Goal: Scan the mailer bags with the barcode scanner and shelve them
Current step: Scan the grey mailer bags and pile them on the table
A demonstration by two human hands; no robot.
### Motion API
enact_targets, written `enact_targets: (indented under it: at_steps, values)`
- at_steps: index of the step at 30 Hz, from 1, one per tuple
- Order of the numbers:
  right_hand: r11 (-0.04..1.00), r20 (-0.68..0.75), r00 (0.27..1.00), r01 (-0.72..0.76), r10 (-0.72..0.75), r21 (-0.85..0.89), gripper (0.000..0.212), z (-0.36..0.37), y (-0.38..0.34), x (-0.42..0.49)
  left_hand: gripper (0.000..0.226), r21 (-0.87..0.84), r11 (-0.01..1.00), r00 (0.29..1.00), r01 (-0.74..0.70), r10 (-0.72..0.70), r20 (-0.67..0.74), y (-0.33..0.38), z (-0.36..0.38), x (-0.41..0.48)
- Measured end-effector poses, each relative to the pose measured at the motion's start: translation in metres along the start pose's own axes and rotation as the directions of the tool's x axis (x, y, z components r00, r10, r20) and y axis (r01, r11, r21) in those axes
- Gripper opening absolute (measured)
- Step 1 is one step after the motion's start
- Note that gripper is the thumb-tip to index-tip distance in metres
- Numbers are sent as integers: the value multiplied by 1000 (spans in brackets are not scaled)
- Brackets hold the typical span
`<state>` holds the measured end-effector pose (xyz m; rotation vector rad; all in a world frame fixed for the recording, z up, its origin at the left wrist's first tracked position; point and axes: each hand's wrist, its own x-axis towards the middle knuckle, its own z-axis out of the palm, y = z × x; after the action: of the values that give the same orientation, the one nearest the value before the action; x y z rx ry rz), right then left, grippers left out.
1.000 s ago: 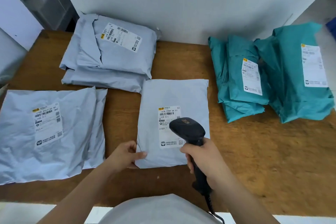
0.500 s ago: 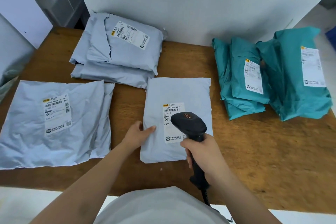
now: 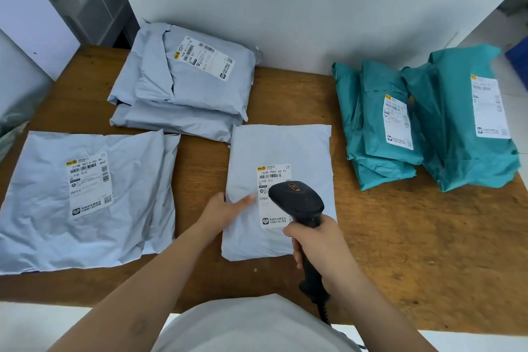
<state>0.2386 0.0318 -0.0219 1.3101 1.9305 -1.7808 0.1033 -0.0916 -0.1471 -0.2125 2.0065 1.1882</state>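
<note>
Grey plastic, lying flat on the wooden table point(image 3: 400, 237), is the middle mailer bag point(image 3: 285, 146), and everything else is placed from it. Its long axis runs from the person toward the white wall point(image 3: 285, 8), leaning slightly right at the far end. Its white shipping label point(image 3: 271, 177) sits on the near half, with the print upright to the person and the barcode across the top.

The right hand point(image 3: 317, 246) is clenched round the handle of the black barcode scanner point(image 3: 297, 203). The scanner's head hangs above the label's right side, its nose aimed away from the person and a little left, toward the barcode. The handle slopes back down over the bag's near right corner, and its coiled cable point(image 3: 324, 311) trails off past the near edge of the table.

The left hand point(image 3: 225, 208) comes in across the bag's left edge and rests on it. Its fingers point(image 3: 245, 200) are stretched out flat on the plastic, with the tips just short of the label.

Left of the middle bag, apart from it, lies a larger grey mailer point(image 3: 85, 208) with its label facing up. Beyond the middle bag's far left corner, and just meeting it, is a stack of grey mailers point(image 3: 185, 94). To its right, well apart, are two heaps of teal mailers point(image 3: 377, 128), the farther teal heap point(image 3: 457, 134) reaching the table's right edge.
</note>
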Motion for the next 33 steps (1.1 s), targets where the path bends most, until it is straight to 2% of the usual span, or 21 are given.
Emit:
enact_targets:
  at_steps: [3,6,10,12,18,22,26,28,30,32,33]
  values:
    - [999,-22,999,24,-23,35,13,-1,0,-1,46,-78,997,1000,-30,30,-3,10,1,-1]
    - [996,-60,996,66,-63,53,12,-5,-1,0,52,-285,957,995,-52,76,72,15,-2,-6]
    - [985,-132,984,137,-123,106,8,-4,-3,2,41,-394,912,975,-112,177,132,23,-13,-23]
    - [981,-124,981,161,-148,105,11,-1,-5,2,39,-416,893,971,-171,225,84,24,-28,-29]
    - [976,-37,976,215,-216,-25,41,19,-14,2,40,-380,856,934,-349,350,-71,23,-117,-68]
    - [969,47,971,237,-234,-62,47,36,-24,1,60,-409,823,919,-393,360,-160,10,-203,-110]
    - [967,98,965,248,-242,-64,50,49,-29,0,48,-479,758,896,-443,370,-243,-16,-274,-132]
    - [961,122,959,267,-258,-73,49,52,-29,0,54,-396,845,918,-360,245,-311,-36,-302,-118]
    - [954,158,948,290,-276,-75,46,54,-29,0,37,-110,987,915,-119,66,-398,-55,-316,-92]
    - [947,200,936,310,-288,-87,47,55,-30,0,33,173,971,827,165,-41,-561,-70,-313,-67]
    - [944,214,933,315,-290,-94,47,56,-30,0,35,189,956,788,227,-66,-613,-73,-307,-60]
